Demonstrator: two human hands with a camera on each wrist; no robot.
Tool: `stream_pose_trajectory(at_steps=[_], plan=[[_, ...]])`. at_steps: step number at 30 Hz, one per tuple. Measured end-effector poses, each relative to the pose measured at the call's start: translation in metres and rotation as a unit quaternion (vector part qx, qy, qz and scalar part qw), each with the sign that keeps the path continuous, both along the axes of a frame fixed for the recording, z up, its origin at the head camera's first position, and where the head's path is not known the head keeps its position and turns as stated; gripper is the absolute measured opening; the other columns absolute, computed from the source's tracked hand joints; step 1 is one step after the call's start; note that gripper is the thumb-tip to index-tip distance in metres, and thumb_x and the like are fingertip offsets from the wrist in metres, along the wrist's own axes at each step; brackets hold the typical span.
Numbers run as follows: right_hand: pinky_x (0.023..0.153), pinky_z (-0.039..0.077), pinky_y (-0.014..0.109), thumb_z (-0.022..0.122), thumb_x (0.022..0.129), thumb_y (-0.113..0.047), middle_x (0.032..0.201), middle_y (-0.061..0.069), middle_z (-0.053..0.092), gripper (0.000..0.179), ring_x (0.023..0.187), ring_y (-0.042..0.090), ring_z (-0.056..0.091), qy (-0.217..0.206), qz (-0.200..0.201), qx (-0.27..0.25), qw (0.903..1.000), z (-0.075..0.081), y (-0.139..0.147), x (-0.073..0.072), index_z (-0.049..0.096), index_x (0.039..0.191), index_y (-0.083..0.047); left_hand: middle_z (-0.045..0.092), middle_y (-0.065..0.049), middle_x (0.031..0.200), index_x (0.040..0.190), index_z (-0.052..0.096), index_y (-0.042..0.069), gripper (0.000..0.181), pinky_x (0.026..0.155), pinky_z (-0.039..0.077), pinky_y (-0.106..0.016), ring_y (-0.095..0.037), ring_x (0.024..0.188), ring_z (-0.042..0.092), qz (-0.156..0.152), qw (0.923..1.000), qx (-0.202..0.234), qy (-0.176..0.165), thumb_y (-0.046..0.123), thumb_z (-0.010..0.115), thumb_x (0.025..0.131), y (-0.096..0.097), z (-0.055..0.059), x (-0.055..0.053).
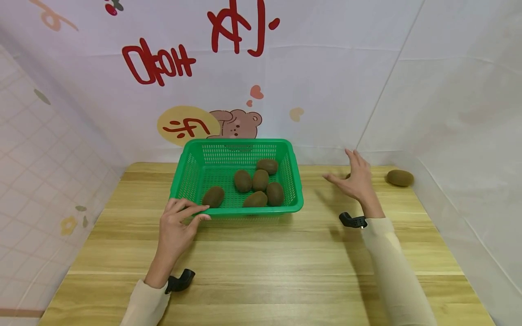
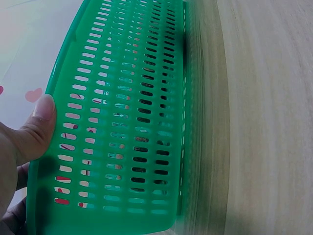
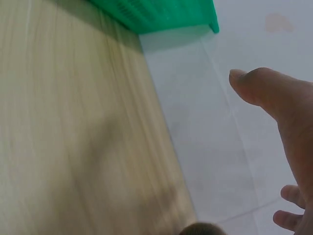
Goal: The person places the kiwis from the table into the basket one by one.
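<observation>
A green plastic basket (image 1: 240,211) with slotted walls stands at the back of the table, with several brown kiwis (image 1: 260,180) inside. My left hand (image 1: 177,225) pinches its near rim at the left corner, thumb on the outside of the wall (image 2: 112,122). To the right of the basket, my right hand (image 1: 355,179) is held with thumb and fingers spread wide and nothing between them. Mostly hidden behind that hand is a kiwi (image 1: 348,175), whose top also shows at the bottom edge of the right wrist view.
Another kiwi (image 1: 400,178) lies at the far right of the wooden table (image 1: 261,267), close to the side wall. A white printed sheet (image 1: 326,90) rises right behind the table's back edge. Wrist straps with black mounts sit on both arms.
</observation>
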State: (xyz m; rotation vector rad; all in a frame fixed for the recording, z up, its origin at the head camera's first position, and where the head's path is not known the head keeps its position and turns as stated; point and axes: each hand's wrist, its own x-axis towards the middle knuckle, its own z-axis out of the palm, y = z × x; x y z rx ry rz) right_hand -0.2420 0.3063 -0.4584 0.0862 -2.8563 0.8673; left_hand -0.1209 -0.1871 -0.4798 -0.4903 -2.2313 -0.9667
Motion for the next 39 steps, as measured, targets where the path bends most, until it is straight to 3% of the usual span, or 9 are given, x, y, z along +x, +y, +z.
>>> stream_pose_trajectory(at_steps=[9,15,22,28,33,39], plan=[[0.115,0.015,0.078,0.077,0.087,-0.055,0.169,0.030,0.008,0.110,0.152,0.059,0.008,-0.035,-0.026,0.017,0.9989,-0.013,0.022,0.001,0.014,0.166,-0.011,0.071,-0.007,0.085,0.093,0.085,0.008,0.027,0.076,0.038,-0.027,-0.022,0.082,0.050,0.000,1.0000,-0.003,-0.004,0.009,0.092,0.068,0.000,0.000,0.000],[0.112,0.020,0.080,0.077,0.088,-0.052,0.167,0.032,0.008,0.111,0.152,0.059,0.007,-0.056,-0.044,-0.005,0.9974,-0.024,0.035,0.003,0.011,0.166,-0.009,0.071,-0.007,0.085,0.093,0.085,0.008,0.028,0.076,0.038,-0.025,-0.021,0.082,0.050,-0.002,1.0000,-0.001,0.003,0.008,0.092,0.067,0.000,0.000,0.000],[0.112,0.026,0.078,0.077,0.090,-0.049,0.166,0.034,0.011,0.111,0.150,0.059,0.015,-0.073,-0.069,-0.026,0.9946,-0.037,0.045,0.004,0.008,0.166,-0.007,0.071,-0.006,0.084,0.093,0.085,0.009,0.030,0.076,0.039,-0.028,-0.022,0.081,0.050,-0.001,0.9999,0.004,0.012,0.005,0.093,0.065,0.001,0.000,0.001],[0.108,0.036,0.072,0.073,0.095,-0.041,0.160,0.038,0.024,0.097,0.140,0.059,0.033,-0.075,-0.092,-0.059,0.9912,-0.043,0.050,0.006,0.017,0.163,-0.001,0.071,-0.005,0.084,0.093,0.085,0.009,0.030,0.075,0.039,-0.027,-0.021,0.081,0.050,0.000,0.9999,0.003,0.014,0.005,0.093,0.064,0.001,0.000,0.000],[0.112,0.034,0.070,0.072,0.096,-0.037,0.158,0.038,0.030,0.087,0.141,0.058,0.034,-0.075,-0.098,-0.077,0.9893,-0.043,0.052,0.008,0.027,0.160,0.002,0.071,-0.006,0.084,0.093,0.085,0.009,0.031,0.075,0.039,-0.029,-0.022,0.081,0.049,0.001,0.9999,0.006,0.009,0.003,0.093,0.064,0.001,0.000,0.000],[0.113,0.034,0.068,0.074,0.095,-0.038,0.159,0.035,0.032,0.087,0.143,0.056,0.034,-0.072,-0.100,-0.083,0.9889,-0.044,0.053,0.009,0.029,0.160,-0.001,0.071,-0.005,0.084,0.093,0.085,0.009,0.030,0.074,0.038,-0.027,-0.021,0.080,0.049,0.000,0.9998,0.001,0.017,0.005,0.093,0.064,0.002,0.002,0.001]])
